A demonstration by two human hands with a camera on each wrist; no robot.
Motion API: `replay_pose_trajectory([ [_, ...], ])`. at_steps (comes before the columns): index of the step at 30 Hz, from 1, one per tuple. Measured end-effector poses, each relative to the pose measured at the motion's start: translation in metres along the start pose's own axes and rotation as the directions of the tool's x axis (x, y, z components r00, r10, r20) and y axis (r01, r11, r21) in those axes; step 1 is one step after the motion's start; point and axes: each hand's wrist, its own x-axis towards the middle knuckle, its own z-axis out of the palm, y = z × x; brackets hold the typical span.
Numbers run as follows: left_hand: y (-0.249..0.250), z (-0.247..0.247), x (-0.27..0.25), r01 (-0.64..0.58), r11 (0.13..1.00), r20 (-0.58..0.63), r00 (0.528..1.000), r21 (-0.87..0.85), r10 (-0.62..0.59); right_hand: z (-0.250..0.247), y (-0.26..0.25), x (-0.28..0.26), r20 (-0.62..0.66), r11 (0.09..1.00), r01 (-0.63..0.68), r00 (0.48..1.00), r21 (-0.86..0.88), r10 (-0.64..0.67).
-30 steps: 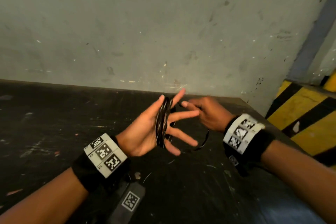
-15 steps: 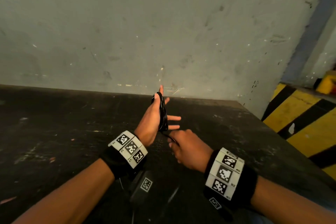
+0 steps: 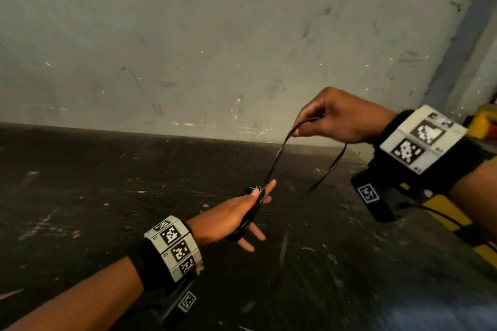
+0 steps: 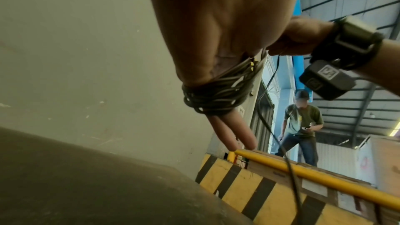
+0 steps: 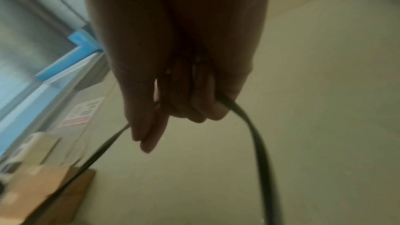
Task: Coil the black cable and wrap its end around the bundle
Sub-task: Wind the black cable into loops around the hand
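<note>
The black cable is wound in several loops, a coil [image 3: 248, 216] [image 4: 212, 95], round the straight fingers of my left hand [image 3: 243, 216] [image 4: 227, 40], held low over the dark table. A free strand [image 3: 274, 166] rises from the coil to my right hand [image 3: 330, 118] [image 5: 173, 78], raised up and to the right, which pinches the cable between thumb and curled fingers. The loose tail [image 3: 325, 172] [image 5: 257, 136] hangs down from that hand toward the table. In the left wrist view the tail [image 4: 288, 163] runs down past the coil.
A dark scuffed table [image 3: 107, 183] lies under both hands, against a grey wall [image 3: 215, 48]. Yellow and black striped barrier [image 3: 451, 220] [image 4: 270, 194] stands to the right. A person [image 4: 303, 126] stands in the background beyond the barrier.
My right hand has risen from low beside the left wrist up and to the right, drawing a strand of cable out from the coil. The left hand has dropped lower and rightward.
</note>
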Motion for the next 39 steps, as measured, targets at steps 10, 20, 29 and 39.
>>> replay_pose_trajectory([
  [10, 0.033, 0.004, -0.027, -0.148, 0.953, 0.181, 0.963, -0.264, 0.2, 0.042, 0.059, 0.023, -0.092, 0.999, -0.048, 0.995, -0.015, 0.046],
  [20, 0.076, -0.033, 0.003, -0.353, 0.621, -0.138, 0.92, -0.7, 0.367, 0.151, 0.032, 0.02, -0.097, 0.988, 0.103, 0.991, 0.119, -0.091],
  [29, 0.075, -0.071, 0.024, -0.524, 0.733, -0.431, 0.835, -0.433, 0.342, 0.146, -0.004, 0.022, -0.03, 0.995, 0.095, 0.995, 0.03, -0.094],
  [39, 0.05, -0.065, 0.018, -0.344, 0.921, -0.467, 0.854, -0.18, 0.228, 0.085, -0.029, 0.008, 0.131, 0.963, 0.191, 0.977, -0.191, -0.168],
])
